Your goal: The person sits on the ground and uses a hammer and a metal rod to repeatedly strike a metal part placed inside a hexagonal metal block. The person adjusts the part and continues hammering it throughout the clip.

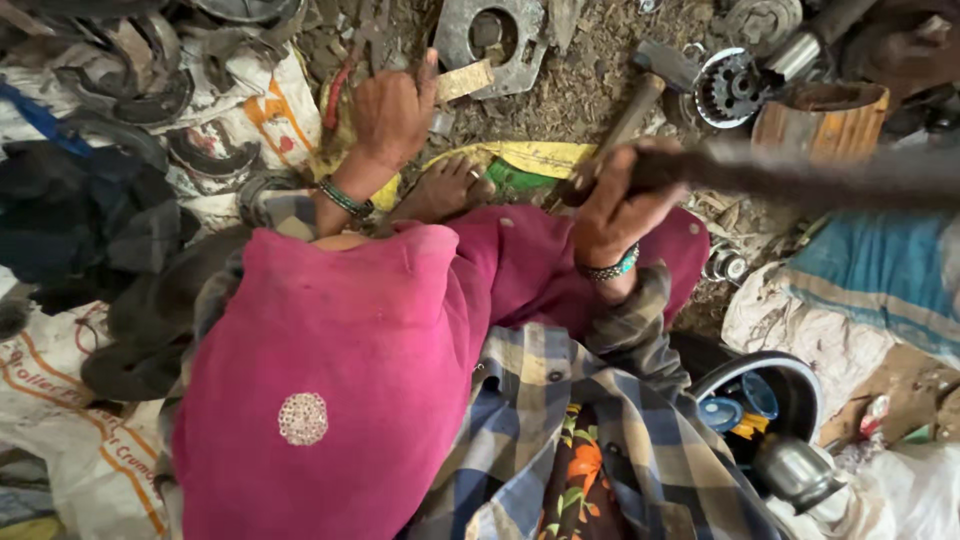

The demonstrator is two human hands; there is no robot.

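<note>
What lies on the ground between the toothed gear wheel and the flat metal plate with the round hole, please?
In the head view, a hammer lies between the flat metal plate and the toothed gear wheel, on dirt and debris.

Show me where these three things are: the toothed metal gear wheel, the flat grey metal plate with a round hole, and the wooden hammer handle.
Toothed metal gear wheel (pixel 733 88), head view, on its toothed face.
Flat grey metal plate with a round hole (pixel 524 55), head view, on the right side beside the hole.
Wooden hammer handle (pixel 632 115), head view, on mid shaft.

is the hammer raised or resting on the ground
Resting: the hammer lies flat on the dirt; the right hand holds a dark rod instead.
</note>
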